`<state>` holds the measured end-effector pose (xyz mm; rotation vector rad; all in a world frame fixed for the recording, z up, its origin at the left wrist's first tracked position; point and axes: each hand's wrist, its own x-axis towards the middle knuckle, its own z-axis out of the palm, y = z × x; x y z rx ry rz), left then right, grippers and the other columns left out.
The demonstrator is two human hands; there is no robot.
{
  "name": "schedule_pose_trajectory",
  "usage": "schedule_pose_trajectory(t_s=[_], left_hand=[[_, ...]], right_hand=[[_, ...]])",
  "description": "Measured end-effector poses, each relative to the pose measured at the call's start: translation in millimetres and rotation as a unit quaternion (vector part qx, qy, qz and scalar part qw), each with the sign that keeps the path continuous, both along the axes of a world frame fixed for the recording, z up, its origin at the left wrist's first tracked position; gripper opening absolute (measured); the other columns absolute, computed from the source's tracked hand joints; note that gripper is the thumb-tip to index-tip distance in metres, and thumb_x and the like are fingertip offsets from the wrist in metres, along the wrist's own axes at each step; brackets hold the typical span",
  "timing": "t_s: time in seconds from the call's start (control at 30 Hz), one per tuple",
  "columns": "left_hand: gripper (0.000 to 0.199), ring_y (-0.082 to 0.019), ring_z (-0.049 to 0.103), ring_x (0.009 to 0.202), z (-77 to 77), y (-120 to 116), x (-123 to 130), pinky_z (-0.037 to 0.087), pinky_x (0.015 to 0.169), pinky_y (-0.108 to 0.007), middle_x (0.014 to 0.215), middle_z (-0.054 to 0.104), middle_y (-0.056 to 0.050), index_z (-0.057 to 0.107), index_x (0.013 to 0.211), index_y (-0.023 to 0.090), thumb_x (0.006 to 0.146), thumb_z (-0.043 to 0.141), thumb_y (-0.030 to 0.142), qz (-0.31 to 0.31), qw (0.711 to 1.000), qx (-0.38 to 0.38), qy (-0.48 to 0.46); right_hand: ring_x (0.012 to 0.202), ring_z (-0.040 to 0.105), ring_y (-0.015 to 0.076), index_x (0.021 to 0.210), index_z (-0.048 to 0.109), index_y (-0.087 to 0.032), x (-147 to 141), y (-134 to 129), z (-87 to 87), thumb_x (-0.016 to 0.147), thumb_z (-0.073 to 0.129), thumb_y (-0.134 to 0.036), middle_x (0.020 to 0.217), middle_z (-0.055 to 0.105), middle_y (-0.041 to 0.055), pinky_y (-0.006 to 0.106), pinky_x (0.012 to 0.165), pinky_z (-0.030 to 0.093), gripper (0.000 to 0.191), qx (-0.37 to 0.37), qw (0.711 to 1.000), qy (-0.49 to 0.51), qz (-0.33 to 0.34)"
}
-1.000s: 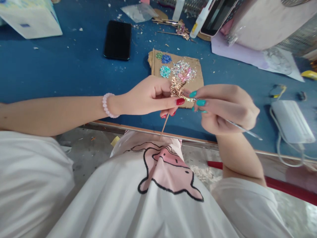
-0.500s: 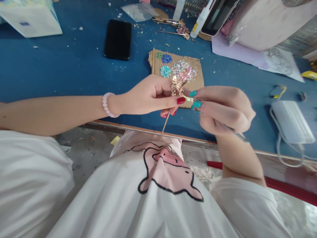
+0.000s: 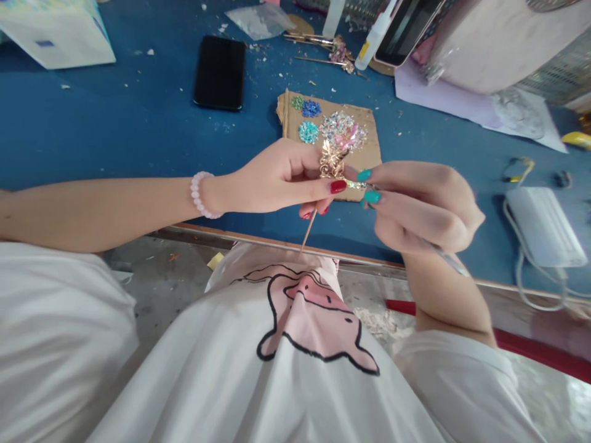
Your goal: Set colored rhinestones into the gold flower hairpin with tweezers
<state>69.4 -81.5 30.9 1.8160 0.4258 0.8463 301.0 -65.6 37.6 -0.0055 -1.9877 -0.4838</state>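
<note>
My left hand (image 3: 286, 178), with red nails and a pink bead bracelet (image 3: 201, 194), is closed on a gold hairpin. Its filigree ornament (image 3: 331, 161) rises above the thumb, and its thin stem (image 3: 308, 232) sticks out below the fingers toward the lap. From the right, my right hand (image 3: 422, 206), with teal nails, pinches slim metal tweezers (image 3: 450, 258). Their tips are mostly hidden by the fingers. Between the two hands glitters a narrow sparkly strip (image 3: 354, 184) at the hairpin's side. A cardboard piece (image 3: 369, 126) lies beyond, bearing piles of green, blue, turquoise (image 3: 308, 132) and silvery-pink chips.
A black phone (image 3: 220, 74) lies behind my left hand. Farther back are finished-looking floral hairpins (image 3: 339, 54), a white tube (image 3: 375, 40) and a plastic bag (image 3: 261, 23). A white charger-like block with cable (image 3: 547, 227) lies right; a tissue box (image 3: 58, 34) stands left.
My right hand has shifted slightly to the right with the tweezers, its fingertips a bit farther from the left thumb. The hairpin's ornament has turned slightly in my left hand.
</note>
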Motion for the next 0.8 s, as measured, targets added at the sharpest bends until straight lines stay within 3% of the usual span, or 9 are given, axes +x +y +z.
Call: schedule_pose_trajectory(t_s=[0.13,0.27,0.4,0.63,0.8], left_hand=[[0.059,-0.006,0.061,0.053,-1.1,1.5,0.7,0.056,0.055,-0.018,0.068,0.069,0.001,0.071,0.088,0.015,0.098,0.070,0.073,0.009,1.000,-0.014,-0.025],[0.064,-0.008,0.062,0.054,1.4,-0.6,0.5,0.057,0.055,-0.019,0.066,0.068,-0.001,0.069,0.080,0.016,0.099,0.065,0.077,0.014,1.000,-0.004,-0.005],[0.065,-0.008,0.063,0.054,2.0,-1.4,0.1,0.058,0.056,-0.019,0.067,0.069,-0.002,0.067,0.076,0.016,0.099,0.064,0.076,0.010,1.000,-0.005,0.001],[0.054,-0.006,0.061,0.055,-0.6,0.5,-1.4,0.058,0.060,-0.019,0.073,0.072,-0.002,0.069,0.082,0.016,0.103,0.067,0.065,-0.015,1.000,-0.007,-0.025],[0.064,-0.008,0.062,0.058,3.3,-0.7,-1.1,0.059,0.062,-0.022,0.071,0.071,-0.004,0.066,0.076,0.015,0.101,0.063,0.075,-0.006,1.000,-0.002,0.011]], right_hand=[[0.071,0.073,0.0071,0.104,0.071,-0.025,0.1,1.7,-4.2,0.108,0.054,-0.028,0.102,0.080,-0.0017,0.016,0.066,0.064,0.018,-0.040,0.999,0.006,0.022],[0.075,0.077,0.0081,0.112,0.070,-0.031,1.0,3.0,-4.8,0.110,0.053,-0.032,0.104,0.082,-0.0032,0.017,0.068,0.065,0.017,-0.093,0.995,-0.025,0.034],[0.081,0.080,0.0081,0.106,0.074,-0.028,0.1,1.2,-3.3,0.107,0.059,-0.027,0.107,0.084,-0.0033,0.016,0.070,0.065,0.015,-0.045,0.999,0.010,0.024],[0.072,0.081,0.0110,0.092,0.071,-0.023,-2.5,-1.8,-3.9,0.106,0.060,-0.025,0.091,0.084,0.0010,0.015,0.054,0.060,0.018,-0.010,0.999,0.032,-0.013],[0.084,0.086,0.0165,0.099,0.072,-0.020,1.6,-6.3,-2.8,0.107,0.058,-0.022,0.098,0.086,0.0054,0.024,0.073,0.071,0.016,-0.145,0.989,-0.005,0.033]])
